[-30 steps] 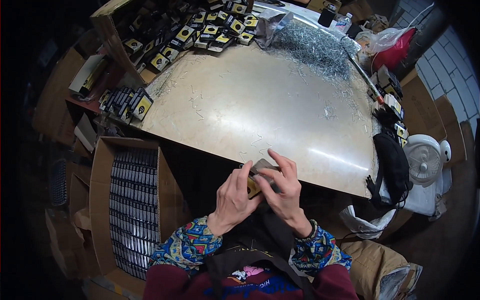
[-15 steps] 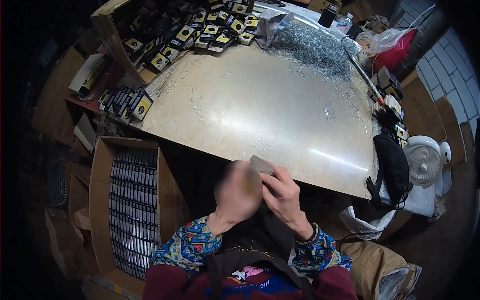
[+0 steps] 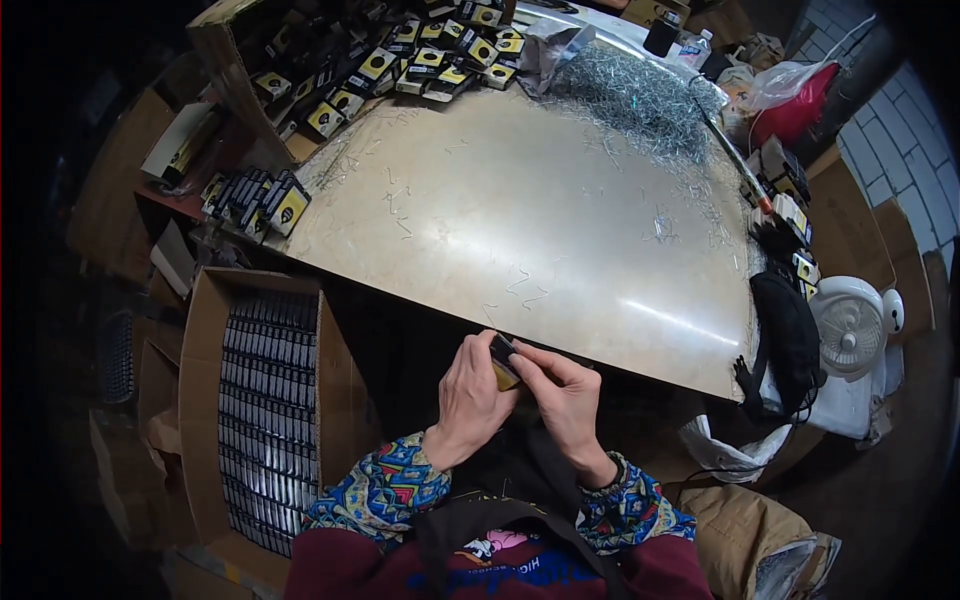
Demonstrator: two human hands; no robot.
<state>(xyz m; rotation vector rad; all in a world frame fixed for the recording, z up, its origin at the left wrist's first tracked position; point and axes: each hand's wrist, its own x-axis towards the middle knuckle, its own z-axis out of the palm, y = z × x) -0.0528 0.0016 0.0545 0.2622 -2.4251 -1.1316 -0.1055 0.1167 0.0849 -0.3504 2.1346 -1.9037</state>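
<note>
Here, just below the near edge of the tabletop, low in the middle of the frame, both hands grasp one small black-and-yellow box. The left hand pinches it from the left and the right hand from the right. Its long axis runs from upper left to lower right, the black end pointing toward the table.
</note>
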